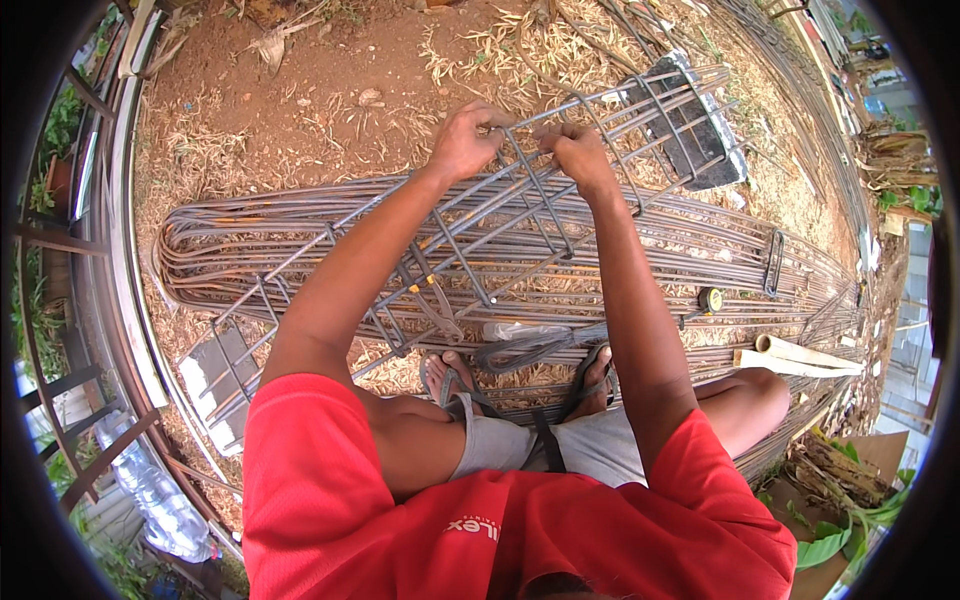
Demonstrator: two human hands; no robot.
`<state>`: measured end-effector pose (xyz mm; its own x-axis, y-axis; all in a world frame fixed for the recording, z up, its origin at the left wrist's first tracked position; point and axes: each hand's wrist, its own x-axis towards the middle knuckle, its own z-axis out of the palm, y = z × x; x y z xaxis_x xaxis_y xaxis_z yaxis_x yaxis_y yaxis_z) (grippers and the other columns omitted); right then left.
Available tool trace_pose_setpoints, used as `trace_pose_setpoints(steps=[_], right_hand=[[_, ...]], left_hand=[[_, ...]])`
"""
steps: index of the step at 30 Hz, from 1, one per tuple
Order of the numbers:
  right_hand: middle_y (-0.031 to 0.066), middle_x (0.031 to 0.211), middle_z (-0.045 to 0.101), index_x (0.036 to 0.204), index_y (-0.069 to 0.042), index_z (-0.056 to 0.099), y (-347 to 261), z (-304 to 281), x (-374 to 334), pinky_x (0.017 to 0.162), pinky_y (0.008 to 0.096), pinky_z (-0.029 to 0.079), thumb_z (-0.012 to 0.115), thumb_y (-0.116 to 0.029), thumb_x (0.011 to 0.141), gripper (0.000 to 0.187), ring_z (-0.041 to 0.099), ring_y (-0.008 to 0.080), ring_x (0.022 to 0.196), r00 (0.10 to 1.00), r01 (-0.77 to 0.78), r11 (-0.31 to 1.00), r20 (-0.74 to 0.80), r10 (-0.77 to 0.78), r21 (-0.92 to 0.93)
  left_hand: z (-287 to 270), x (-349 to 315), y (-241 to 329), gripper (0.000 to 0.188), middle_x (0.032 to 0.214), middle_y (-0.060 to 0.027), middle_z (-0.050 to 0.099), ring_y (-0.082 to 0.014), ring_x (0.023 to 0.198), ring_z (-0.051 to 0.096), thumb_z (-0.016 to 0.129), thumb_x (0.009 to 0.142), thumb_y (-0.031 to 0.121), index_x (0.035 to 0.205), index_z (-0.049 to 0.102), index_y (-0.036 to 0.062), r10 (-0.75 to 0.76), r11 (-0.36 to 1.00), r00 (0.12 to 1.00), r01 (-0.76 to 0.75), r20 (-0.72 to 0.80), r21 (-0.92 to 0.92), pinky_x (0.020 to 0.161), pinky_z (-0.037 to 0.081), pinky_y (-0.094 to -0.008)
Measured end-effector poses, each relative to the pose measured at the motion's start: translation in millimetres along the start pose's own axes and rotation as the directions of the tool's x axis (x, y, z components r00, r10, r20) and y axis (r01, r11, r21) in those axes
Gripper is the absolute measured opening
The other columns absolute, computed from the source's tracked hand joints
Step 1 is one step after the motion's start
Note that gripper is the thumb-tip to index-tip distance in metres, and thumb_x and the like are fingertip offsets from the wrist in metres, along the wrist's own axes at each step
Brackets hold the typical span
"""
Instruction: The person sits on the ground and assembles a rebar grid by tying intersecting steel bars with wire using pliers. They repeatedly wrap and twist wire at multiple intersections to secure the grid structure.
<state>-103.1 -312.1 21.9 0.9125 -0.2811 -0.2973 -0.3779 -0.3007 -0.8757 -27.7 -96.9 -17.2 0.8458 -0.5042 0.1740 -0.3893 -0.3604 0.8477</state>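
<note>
A long rebar cage [540, 190] of straight bars and square stirrups lies slantwise before me, over a bundle of bent rods. My left hand [468, 140] is at its far side, fingers closed beside a stirrup corner. Just to the right, my right hand [577, 155] has its fingers pinched together at the same far bar. Whatever lies between the fingertips is too small to make out. A pair of pincers [441, 308] with orange marks on the handles rests on the cage's near side. A coil of thin tie wire [540, 347] lies near my feet.
Concrete blocks sit under the cage's ends, one at far right [688, 125] and another at near left [213, 385]. The rebar bundle [200, 235] stretches across the ground. A yellow tape measure [711, 299] and bamboo pieces [800, 357] lie at right. Metal rails [128, 220] run along the left.
</note>
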Motion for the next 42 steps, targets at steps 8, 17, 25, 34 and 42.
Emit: trace_pose_setpoints(steps=[8, 17, 25, 34, 42], right_hand=[[0.0097, 0.093, 0.077, 0.116, 0.001, 0.081, 5, 1, -1, 0.068, 0.0301, 0.053, 0.072, -0.015, 0.089, 0.032, 0.064, 0.0154, 0.075, 0.992, 0.111, 0.991, -0.047, -0.115, -0.071], [0.0143, 0.096, 0.082, 0.114, -0.014, 0.085, -14, 1, -11, 0.086, 0.0429, 0.058, 0.075, -0.033, 0.089, 0.033, 0.078, 0.0322, 0.095, 0.992, 0.072, 0.941, -0.077, -0.103, -0.332], [0.0113, 0.098, 0.083, 0.115, -0.014, 0.085, -34, 7, -22, 0.081, 0.0382, 0.058, 0.076, -0.031, 0.091, 0.031, 0.078, 0.0241, 0.085, 0.985, 0.064, 0.881, -0.114, -0.132, -0.469], [0.0092, 0.096, 0.083, 0.113, -0.023, 0.087, -33, 7, -23, 0.083, 0.0386, 0.058, 0.074, -0.035, 0.091, 0.028, 0.078, 0.0262, 0.09, 0.986, 0.031, 0.857, -0.126, -0.111, -0.514], [0.0106, 0.098, 0.082, 0.112, -0.026, 0.086, -25, 6, -23, 0.087, 0.0416, 0.059, 0.07, -0.033, 0.088, 0.03, 0.077, 0.0316, 0.095, 0.992, -0.018, 0.812, -0.113, -0.059, -0.584]], left_hand=[[0, 12, -4, 0.032, 0.129, -0.0031, 0.074, -0.0232, 0.119, 0.07, 0.071, 0.092, 0.007, 0.119, 0.084, 0.0201, -0.147, 0.978, 0.984, 0.16, 0.104, -0.135, 0.108, 0.055, -0.0387], [-12, 29, 4, 0.028, 0.124, -0.0105, 0.077, -0.0256, 0.115, 0.072, 0.073, 0.093, 0.018, 0.12, 0.084, 0.0182, -0.158, 0.987, 0.966, 0.155, 0.204, 0.031, 0.104, 0.055, -0.0428], [-15, 69, 42, 0.037, 0.121, -0.0147, 0.079, -0.0303, 0.116, 0.073, 0.074, 0.082, 0.018, 0.118, 0.082, 0.0128, -0.29, 0.948, 0.862, 0.199, 0.416, 0.249, 0.103, 0.056, -0.0422], [-16, 72, 41, 0.032, 0.109, -0.0144, 0.079, -0.0279, 0.103, 0.074, 0.076, 0.083, 0.007, 0.115, 0.081, 0.0069, -0.117, 0.934, 0.915, -0.03, 0.386, 0.355, 0.092, 0.059, -0.0418], [-36, 57, 12, 0.012, 0.096, -0.0074, 0.079, -0.0156, 0.089, 0.073, 0.082, 0.091, 0.011, 0.1, 0.078, 0.0029, -0.163, 0.981, 0.937, 0.186, 0.308, -0.047, 0.084, 0.059, -0.0336]])
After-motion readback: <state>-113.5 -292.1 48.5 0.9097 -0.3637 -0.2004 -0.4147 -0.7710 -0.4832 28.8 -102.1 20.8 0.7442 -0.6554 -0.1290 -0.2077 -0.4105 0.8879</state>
